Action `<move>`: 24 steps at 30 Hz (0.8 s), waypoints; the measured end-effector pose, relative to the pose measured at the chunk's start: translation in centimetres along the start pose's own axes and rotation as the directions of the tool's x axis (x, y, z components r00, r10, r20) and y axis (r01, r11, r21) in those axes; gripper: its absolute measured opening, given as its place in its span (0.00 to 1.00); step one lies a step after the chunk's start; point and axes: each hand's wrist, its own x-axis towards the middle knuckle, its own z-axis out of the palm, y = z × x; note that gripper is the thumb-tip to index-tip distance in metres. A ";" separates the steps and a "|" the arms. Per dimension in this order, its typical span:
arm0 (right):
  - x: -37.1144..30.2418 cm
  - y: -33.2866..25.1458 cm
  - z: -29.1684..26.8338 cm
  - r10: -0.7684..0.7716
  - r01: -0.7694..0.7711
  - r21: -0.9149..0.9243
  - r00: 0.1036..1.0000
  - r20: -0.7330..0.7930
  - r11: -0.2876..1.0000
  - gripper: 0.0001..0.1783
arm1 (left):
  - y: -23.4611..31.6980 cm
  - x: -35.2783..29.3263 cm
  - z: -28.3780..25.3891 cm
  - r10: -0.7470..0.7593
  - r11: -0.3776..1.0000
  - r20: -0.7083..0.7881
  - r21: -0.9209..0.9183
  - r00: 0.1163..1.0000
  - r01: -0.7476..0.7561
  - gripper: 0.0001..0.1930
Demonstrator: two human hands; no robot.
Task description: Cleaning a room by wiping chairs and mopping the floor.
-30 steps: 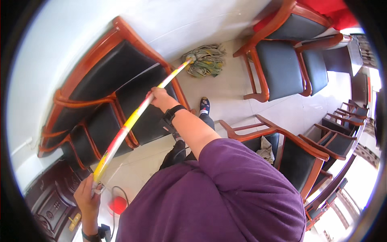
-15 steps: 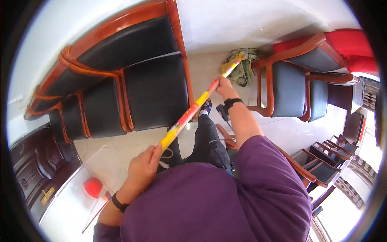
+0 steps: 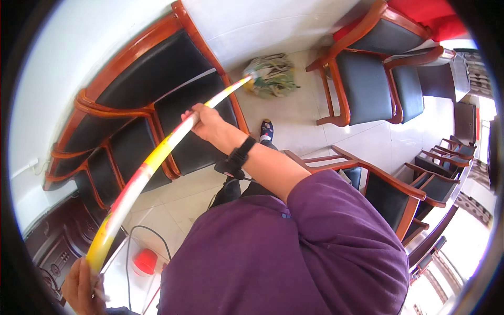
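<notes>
mop head [image 3: 273,75] beyond right hand [image 3: 207,123] and left hand [image 3: 81,289]; both clamped round handle [image 3: 156,157]

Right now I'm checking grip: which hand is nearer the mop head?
The right hand, partway along the handle; the left hand grips it much farther back.

The right arm reaches forward and across the body toward the left. The right upper arm [image 3: 341,210] and right forearm [image 3: 273,169] lie nearly in line, the elbow only slightly bent. The right wrist [image 3: 232,140] is close to straight. The right hand [image 3: 207,124] is in closed grip, fingers curled. The left hand [image 3: 81,289] is low, out to the left of the torso [image 3: 236,252] and well apart from the right hand; its fingers are curled in a closed grip. The left forearm is mostly out of view.
</notes>
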 end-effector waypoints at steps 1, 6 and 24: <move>1.1 -0.1 -0.6 -0.008 0.008 0.007 1.000 0.008 1.000 0.04 | 1.5 1.4 -0.3 0.041 0.999 0.046 -0.010 0.998 -0.041 0.21; 5.5 -3.6 -3.5 -0.035 0.041 0.106 0.998 -0.055 0.994 0.05 | 6.3 7.9 -1.2 0.134 0.987 0.220 0.053 0.966 -0.149 0.25; 3.2 -1.1 -15.6 -0.289 0.322 0.383 0.947 -0.143 0.866 0.07 | -3.8 7.6 10.7 0.535 0.719 -0.248 -0.370 0.808 -0.589 0.17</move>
